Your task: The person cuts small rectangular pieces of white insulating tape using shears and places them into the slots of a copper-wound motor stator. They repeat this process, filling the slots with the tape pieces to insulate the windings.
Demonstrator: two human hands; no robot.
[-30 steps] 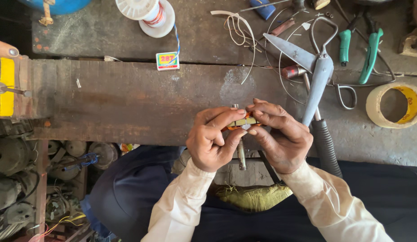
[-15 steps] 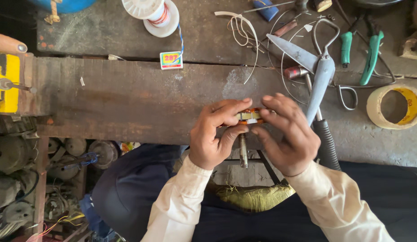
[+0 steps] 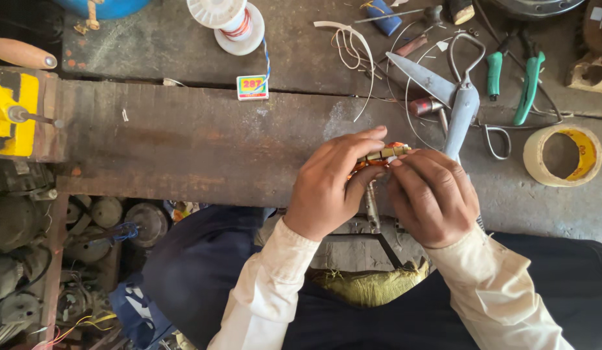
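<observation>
Two hands, both yours, meet over the near edge of a worn wooden workbench [image 3: 184, 142], seen from above. Your left hand [image 3: 330, 185] and right hand [image 3: 433, 198] are both closed around a small motor part [image 3: 382, 155] with a brass-coloured end and orange-red copper winding, pinched between the fingertips of each hand. The part sits between the two hands, just above the bench edge and in front of your lap. Its long axis runs roughly left to right, tilted slightly upward toward the right, with the brass end poking out between the left forefinger and the right fingers. Each hand is equally close to it; the left thumb curls under from the left, while the right fingers cover it from the right and above. A thin metal shaft [image 3: 372, 207] hangs down below the hands; whether it joins the part cannot be told. Just beyond your right hand lie large scissors [image 3: 459, 104], blades pointing left, with green-handled pliers [image 3: 527, 81] further right and a roll of tape [image 3: 563, 155] near the right edge. A white spool [image 3: 233, 19] and a small printed box [image 3: 252, 87] rest further back. A yellow tool [image 3: 9, 116] sits at the far left.
</observation>
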